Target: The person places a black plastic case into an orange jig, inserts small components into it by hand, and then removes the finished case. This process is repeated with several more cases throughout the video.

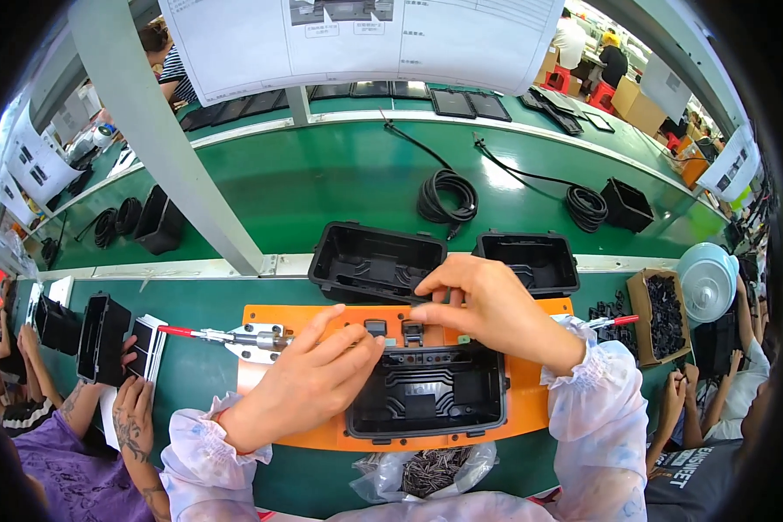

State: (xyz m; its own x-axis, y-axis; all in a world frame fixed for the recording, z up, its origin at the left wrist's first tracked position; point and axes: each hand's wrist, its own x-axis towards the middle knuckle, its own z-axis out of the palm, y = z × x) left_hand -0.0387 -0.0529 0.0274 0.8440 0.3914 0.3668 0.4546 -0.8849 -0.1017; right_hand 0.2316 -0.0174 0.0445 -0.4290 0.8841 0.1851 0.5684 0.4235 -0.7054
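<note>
A black plastic box (pixel 426 396), open side up, lies in an orange fixture (pixel 531 396) in front of me. My left hand (pixel 317 383) is over the fixture's left part, its fingers curled together by the box's far left corner; what they hold, if anything, is hidden. My right hand (pixel 491 313) arches in from the right, thumb and forefinger apart above a small black latch (pixel 412 331) at the box's far edge. I see nothing between them. A toggle clamp with a red handle (pixel 176 331) sits at the fixture's left, another red handle (pixel 625 320) at its right.
Behind the fixture stand two black boxes (pixel 378 257) (pixel 531 261). Coiled black cables (pixel 448 196) lie on the green shelf. A bag of screws (pixel 435 470) is near me; a carton of black parts (pixel 663 317) stands right. Co-workers sit on both sides; a grey post (pixel 161 130) rises left.
</note>
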